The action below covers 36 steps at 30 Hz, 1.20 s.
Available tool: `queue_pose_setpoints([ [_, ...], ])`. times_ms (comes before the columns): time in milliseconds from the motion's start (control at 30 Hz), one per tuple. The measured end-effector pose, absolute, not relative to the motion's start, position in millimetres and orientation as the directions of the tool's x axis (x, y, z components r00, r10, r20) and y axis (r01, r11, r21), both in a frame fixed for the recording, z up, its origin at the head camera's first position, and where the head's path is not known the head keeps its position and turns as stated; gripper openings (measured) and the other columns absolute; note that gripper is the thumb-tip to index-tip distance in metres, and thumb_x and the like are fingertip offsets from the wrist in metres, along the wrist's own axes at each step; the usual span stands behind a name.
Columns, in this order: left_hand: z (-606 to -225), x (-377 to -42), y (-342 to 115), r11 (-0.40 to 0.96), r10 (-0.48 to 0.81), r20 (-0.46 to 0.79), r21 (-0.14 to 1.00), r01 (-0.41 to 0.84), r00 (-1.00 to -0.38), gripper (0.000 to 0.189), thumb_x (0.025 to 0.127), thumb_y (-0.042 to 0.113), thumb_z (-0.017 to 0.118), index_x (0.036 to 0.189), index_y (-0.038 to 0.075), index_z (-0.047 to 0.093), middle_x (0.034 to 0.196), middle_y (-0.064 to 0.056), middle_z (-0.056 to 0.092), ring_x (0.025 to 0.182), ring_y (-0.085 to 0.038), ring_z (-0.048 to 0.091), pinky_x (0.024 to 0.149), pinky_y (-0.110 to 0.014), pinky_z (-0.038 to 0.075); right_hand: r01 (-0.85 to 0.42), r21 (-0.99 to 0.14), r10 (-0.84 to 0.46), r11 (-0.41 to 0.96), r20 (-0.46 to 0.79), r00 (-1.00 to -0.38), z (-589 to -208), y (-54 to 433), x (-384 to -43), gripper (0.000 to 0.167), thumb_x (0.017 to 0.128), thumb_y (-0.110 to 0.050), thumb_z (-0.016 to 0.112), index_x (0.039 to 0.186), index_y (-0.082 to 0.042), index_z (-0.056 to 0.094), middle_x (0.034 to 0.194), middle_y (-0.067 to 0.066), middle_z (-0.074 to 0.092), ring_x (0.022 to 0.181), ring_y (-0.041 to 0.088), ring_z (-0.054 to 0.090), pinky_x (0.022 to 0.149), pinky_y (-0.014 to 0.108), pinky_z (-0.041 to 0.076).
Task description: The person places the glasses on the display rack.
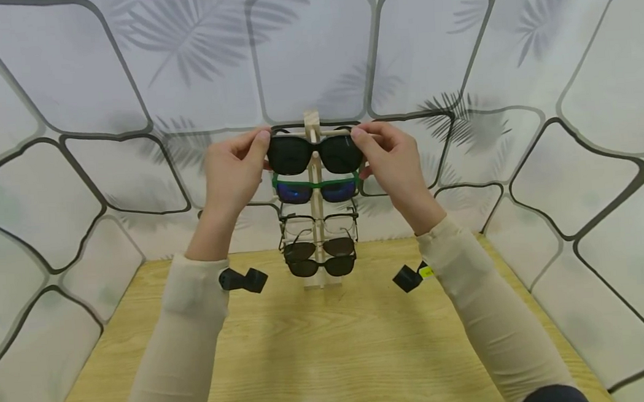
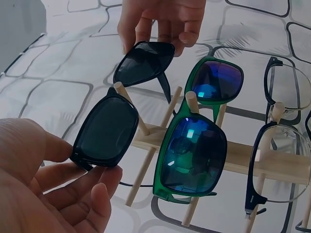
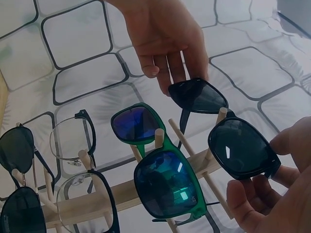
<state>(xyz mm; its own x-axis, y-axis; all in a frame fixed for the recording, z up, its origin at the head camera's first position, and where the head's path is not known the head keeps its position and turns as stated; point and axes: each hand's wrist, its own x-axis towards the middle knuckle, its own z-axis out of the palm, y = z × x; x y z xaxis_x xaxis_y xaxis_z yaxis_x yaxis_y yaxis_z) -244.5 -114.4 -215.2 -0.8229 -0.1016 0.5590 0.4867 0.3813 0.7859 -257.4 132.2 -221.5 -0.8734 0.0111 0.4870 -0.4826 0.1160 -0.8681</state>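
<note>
Black sunglasses [image 1: 291, 155] are at the top of a wooden display stand [image 1: 311, 118], both lenses facing me. My left hand [image 1: 234, 172] pinches their left outer corner between thumb and fingers. At the opposite corner, my right hand [image 1: 394, 159] does the same. In the left wrist view, a peg end shows at the bridge of the black sunglasses [image 2: 106, 130]; whether their weight rests on it I cannot tell. Directly below sit green-framed sunglasses [image 3: 167, 182] with blue mirrored lenses, which neither hand visibly grips.
Lower on the stand hang clear glasses [image 1: 337, 223] with dark upper rims, brown-lensed sunglasses [image 1: 338, 247] and another dark pair [image 1: 339, 266]. The stand's base is on a wood-grain table [image 1: 320, 348]. Patterned cloth walls [image 1: 313, 54] enclose the back and sides.
</note>
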Motion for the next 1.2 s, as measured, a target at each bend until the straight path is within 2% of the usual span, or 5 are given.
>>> queue_pose_setpoints([
  [167,-213.9,-246.5,-114.4,0.384,-0.092,0.556,0.785,0.486,-0.826,0.035,0.108,0.028,0.062,0.134,0.007,0.073,0.112,-0.023,0.079,0.060,0.009,0.064,0.053,-0.016,0.044,-0.481,-0.868,0.013,0.127,0.486,-0.874,-221.7,132.6,-258.9,0.034,0.106,-0.026,0.066,0.128,-0.001,0.071,0.091,0.004,0.070,0.069,0.017,0.061,0.055,0.024,0.056],
  [433,-213.8,-250.6,-115.9,0.379,-0.079,0.571,0.775,0.505,-0.817,0.035,0.108,0.024,0.062,0.134,0.004,0.072,0.112,-0.023,0.079,0.060,0.007,0.065,0.051,-0.016,0.041,-0.493,-0.859,0.012,0.138,0.499,-0.867,-222.4,132.0,-263.5,0.033,0.106,-0.026,0.066,0.127,-0.001,0.071,0.088,-0.003,0.069,0.069,0.016,0.062,0.055,0.025,0.057],
  [633,-213.5,-250.9,-115.5,0.387,-0.077,0.568,0.775,0.500,-0.819,0.034,0.108,0.025,0.062,0.134,0.005,0.072,0.116,-0.022,0.078,0.060,0.009,0.065,0.054,-0.017,0.040,-0.496,-0.855,0.010,0.152,0.503,-0.864,-223.8,132.5,-266.9,0.034,0.106,-0.026,0.065,0.128,-0.001,0.070,0.086,-0.003,0.067,0.068,0.015,0.061,0.054,0.023,0.055],
  [1033,-212.6,-250.6,-115.0,0.363,-0.057,0.572,0.775,0.517,-0.818,0.036,0.108,0.023,0.061,0.136,0.001,0.070,0.125,-0.021,0.075,0.061,0.009,0.065,0.068,-0.017,0.050,-0.501,-0.847,0.009,0.177,0.510,-0.860,-223.4,133.5,-269.0,0.033,0.106,-0.027,0.065,0.129,-0.004,0.071,0.083,-0.006,0.067,0.068,0.010,0.058,0.056,0.022,0.054],
  [1200,-213.9,-251.0,-115.8,0.356,-0.054,0.573,0.776,0.520,-0.818,0.036,0.109,0.022,0.061,0.136,0.001,0.070,0.125,-0.022,0.075,0.061,0.005,0.067,0.062,-0.017,0.048,-0.494,-0.850,0.004,0.181,0.503,-0.864,-223.1,134.4,-267.9,0.034,0.106,-0.028,0.065,0.131,-0.005,0.071,0.084,-0.009,0.068,0.069,0.009,0.058,0.057,0.022,0.053],
])
